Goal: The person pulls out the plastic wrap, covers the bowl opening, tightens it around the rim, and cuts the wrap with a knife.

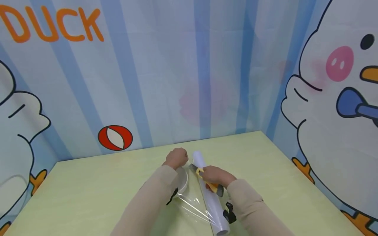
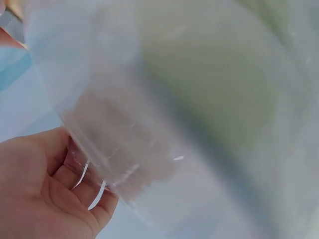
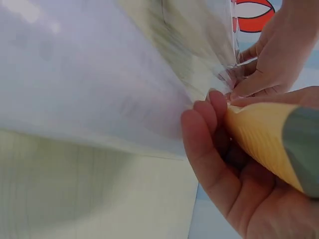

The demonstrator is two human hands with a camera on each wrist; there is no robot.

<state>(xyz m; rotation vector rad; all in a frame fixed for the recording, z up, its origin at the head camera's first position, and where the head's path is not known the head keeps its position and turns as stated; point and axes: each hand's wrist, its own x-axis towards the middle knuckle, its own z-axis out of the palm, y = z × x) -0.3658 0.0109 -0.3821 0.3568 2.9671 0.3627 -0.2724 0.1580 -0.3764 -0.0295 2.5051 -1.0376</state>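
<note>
My left hand grips the bunched edge of clear plastic film beyond a white bowl. The film stretches over the bowl toward a long white roll on its right. Part of the bowl is hidden under my left forearm. My right hand holds a yellow-and-grey utility knife above the roll, fingers curled round its handle. The knife's grey front end points toward my left hand. In the right wrist view, my right fingertips are right at the roll's edge, close to the gathered film.
The pale yellow-green table extends to both sides. Behind it hangs a blue striped backdrop with cartoon ducks and a red ball print. Black straps hang near both wrists.
</note>
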